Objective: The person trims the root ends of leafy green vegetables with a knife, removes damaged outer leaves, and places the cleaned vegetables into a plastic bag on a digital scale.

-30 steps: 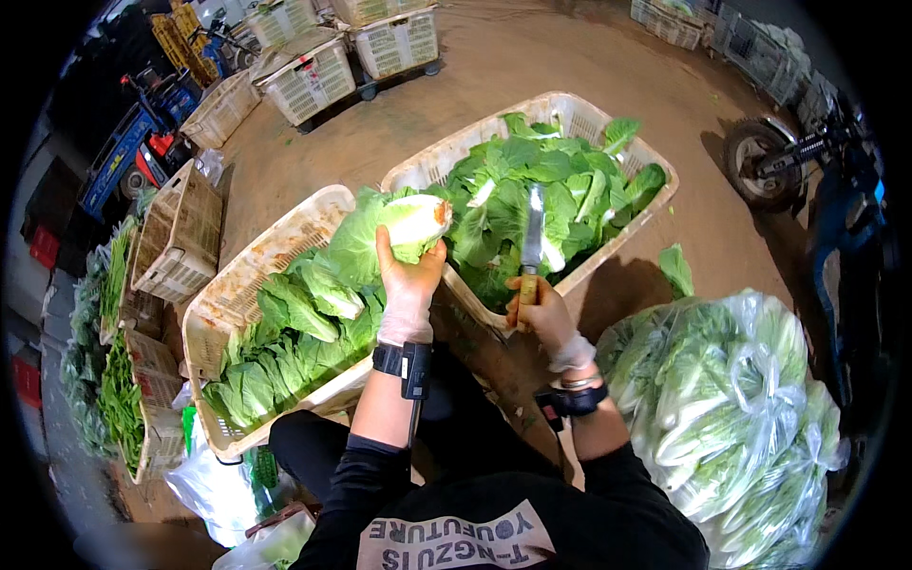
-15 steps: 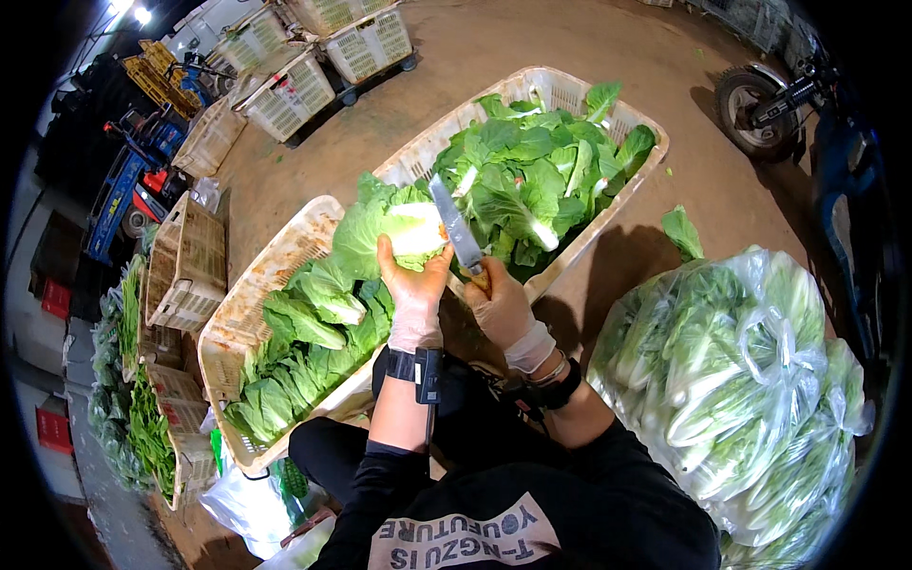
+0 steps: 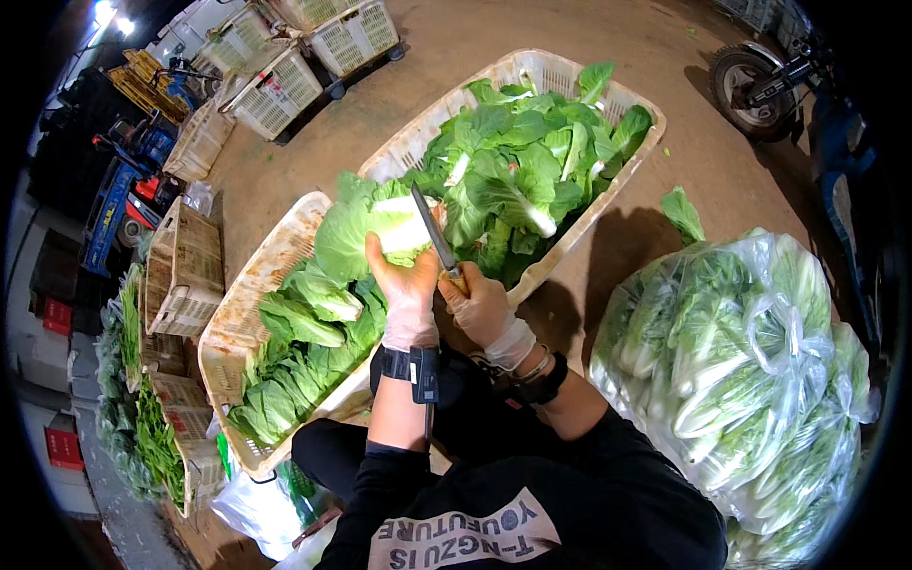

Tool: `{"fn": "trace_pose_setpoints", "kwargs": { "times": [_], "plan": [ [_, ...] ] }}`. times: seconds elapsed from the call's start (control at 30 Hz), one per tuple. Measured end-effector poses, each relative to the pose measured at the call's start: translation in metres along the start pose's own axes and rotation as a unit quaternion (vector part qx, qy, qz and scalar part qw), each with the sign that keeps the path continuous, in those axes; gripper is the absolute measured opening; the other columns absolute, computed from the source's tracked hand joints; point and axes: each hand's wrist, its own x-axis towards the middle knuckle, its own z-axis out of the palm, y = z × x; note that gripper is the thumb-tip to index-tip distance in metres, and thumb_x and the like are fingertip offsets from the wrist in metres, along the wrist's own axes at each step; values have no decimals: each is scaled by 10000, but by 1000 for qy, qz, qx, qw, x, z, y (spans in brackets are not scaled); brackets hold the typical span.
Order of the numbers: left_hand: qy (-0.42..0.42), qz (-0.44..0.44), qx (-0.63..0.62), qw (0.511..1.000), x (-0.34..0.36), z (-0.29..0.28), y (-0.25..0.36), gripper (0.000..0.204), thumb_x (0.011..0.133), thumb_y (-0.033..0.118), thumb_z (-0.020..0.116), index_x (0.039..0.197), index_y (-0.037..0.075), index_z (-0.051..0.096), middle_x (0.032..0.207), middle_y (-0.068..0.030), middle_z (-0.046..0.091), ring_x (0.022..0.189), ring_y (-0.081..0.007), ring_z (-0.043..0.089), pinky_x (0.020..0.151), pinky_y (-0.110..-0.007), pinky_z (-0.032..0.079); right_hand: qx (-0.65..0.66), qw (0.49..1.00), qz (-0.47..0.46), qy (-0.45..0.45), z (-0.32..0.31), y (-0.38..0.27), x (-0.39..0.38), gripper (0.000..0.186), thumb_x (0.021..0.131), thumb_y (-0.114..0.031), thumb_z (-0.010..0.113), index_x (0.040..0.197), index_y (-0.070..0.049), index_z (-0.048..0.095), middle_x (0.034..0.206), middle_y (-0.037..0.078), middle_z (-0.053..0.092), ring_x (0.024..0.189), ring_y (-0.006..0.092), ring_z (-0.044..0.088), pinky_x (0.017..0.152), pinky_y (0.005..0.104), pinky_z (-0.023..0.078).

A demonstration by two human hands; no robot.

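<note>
The left hand (image 3: 407, 285) has its fingers curled round a cabbage (image 3: 344, 239), held above where the left crate (image 3: 231, 454) and right crate (image 3: 652, 142) meet. The right hand (image 3: 486, 312) has its fingers clamped on a knife (image 3: 434, 230), its blade at the cabbage's root end. More heads (image 3: 302, 318) lie in the left crate, leaves (image 3: 518, 142) in the right; a filled bag (image 3: 741, 351) sits beyond

Dull brown floor (image 3: 465, 28) — bright white lamps (image 3: 104, 12) at upper left.

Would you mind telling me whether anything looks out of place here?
Yes: a single green leaf shows outside the crate of loose leaves, at the far edge of the clear bag; odd because the others lie heaped inside.
</note>
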Motion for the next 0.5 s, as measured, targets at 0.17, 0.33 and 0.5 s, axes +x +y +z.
{"fn": "trace_pose_setpoints", "kwargs": {
  "times": [0.17, 0.33, 0.5],
  "plan": [
    [-25, -6, -16, 1000, 4, -3, 5, 580, 719, 314, 689, 1199, 64, 480, 1191, -100, 533, 1120, -285, 475, 992, -471, 354, 10, 1000, 15, -3, 1, -10, -3, 368, 848, -299, 573, 1040, 7, 503, 673, 215, 575, 668, 411, 577, 529, 423, 449],
    [-29, 30, 22, 999, 4, -1, 0, 582, 716, 317, 688, 1196, 63, 480, 1195, -101, 530, 1110, -282, 480, 988, -468, 359, 14, 999, -26, 37, 3, -5, -4, 302, 880, -295, 558, 821, -5, 502, 530, 67, 541, 451, 130, 530, 417, 273, 386],
    [-12, 86, 118, 989, -2, 12, -10, 587, 757, 393, 619, 1223, 75, 459, 1193, -112, 524, 1080, -291, 497, 933, -484, 385, 24, 1000, 3, 14, 0, -1, -5, 306, 881, -303, 558, 823, -7, 503, 532, 60, 541, 451, 122, 518, 416, 269, 383]
  ]
}}
